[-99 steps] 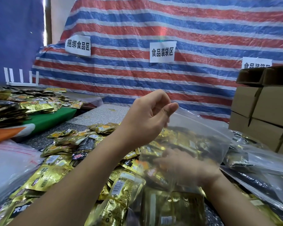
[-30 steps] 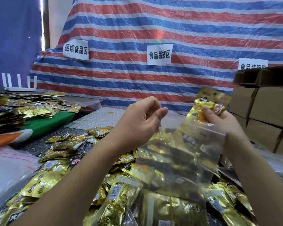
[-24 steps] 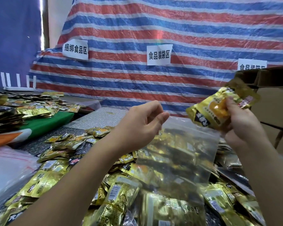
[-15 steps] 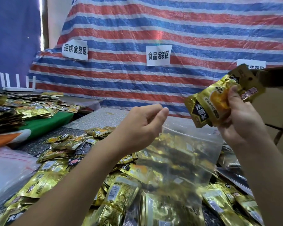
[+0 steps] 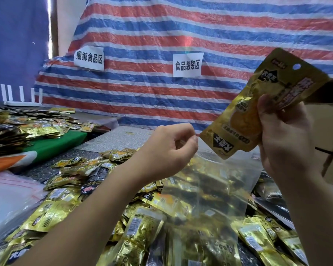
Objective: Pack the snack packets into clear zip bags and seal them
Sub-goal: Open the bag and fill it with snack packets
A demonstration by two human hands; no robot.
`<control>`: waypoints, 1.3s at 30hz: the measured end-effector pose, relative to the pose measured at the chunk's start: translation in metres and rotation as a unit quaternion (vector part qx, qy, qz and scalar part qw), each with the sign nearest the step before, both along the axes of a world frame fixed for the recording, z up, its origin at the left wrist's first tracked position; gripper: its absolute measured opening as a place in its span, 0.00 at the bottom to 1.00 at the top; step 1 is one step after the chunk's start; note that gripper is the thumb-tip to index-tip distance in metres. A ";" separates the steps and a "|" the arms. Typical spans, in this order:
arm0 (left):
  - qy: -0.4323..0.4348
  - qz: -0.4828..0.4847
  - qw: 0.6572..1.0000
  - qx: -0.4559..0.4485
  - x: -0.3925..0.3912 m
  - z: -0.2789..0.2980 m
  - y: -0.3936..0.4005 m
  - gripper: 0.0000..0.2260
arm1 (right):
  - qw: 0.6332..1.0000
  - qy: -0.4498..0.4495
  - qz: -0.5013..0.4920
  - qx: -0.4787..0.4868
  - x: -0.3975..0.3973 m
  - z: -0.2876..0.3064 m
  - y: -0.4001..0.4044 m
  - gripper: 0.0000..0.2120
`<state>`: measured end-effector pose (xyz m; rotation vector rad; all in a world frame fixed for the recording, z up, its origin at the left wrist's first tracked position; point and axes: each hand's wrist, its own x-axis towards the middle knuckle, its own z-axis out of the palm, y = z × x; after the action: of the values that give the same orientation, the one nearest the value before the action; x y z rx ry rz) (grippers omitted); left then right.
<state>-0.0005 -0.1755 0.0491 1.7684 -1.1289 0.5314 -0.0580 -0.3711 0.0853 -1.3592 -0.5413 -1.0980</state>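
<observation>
Head view
Left hand: the left hand point(image 5: 167, 150) is raised over the heap, fingers curled, thumb and forefinger pinching the top edge of the zip bag point(image 5: 210, 189).
Zip bag: clear and limp, it hangs from that pinch down onto the heap; its mouth is at the top. Gold shows through it, but I cannot tell whether anything is inside.
Right hand: the right hand point(image 5: 284, 139) is up to the right of the zip bag's mouth, fingers and thumb curled round a gold packet point(image 5: 258, 112).
Gold packet: tilted, printed side to the camera, its lower corner just above the zip bag's mouth and near the left hand's fingertips.
Heap: loose gold and black packets point(image 5: 69, 200) lie piled under and to the left of the zip bag.
Boxes: brown cardboard boxes point(image 5: 331, 135) stand right of the zip bag, behind the right hand.
Sheet: a red, white and blue striped sheet point(image 5: 181, 35) hangs behind the zip bag, with two white paper signs point(image 5: 187, 65) on it.
Far pile: more packets point(image 5: 27, 125) lie well to the left of the zip bag.
</observation>
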 end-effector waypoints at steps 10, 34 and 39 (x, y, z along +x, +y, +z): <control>0.006 0.012 1.000 -0.013 0.006 -0.001 0.001 0.12 | 0.958 0.167 0.059 -0.224 -0.004 -0.008 -0.004 0.11; 0.095 -0.070 0.992 -0.034 0.010 0.001 0.000 0.15 | 0.957 0.197 0.073 -0.200 0.001 -0.015 -0.005 0.12; 0.072 -0.069 0.995 0.016 0.012 0.000 0.008 0.11 | 0.978 0.161 0.071 -0.115 0.006 -0.019 0.012 0.13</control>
<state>0.0115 -0.1673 0.0493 1.7121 -1.1524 0.3004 -0.0516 -0.3590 0.0659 -1.6346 -0.5271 -0.6948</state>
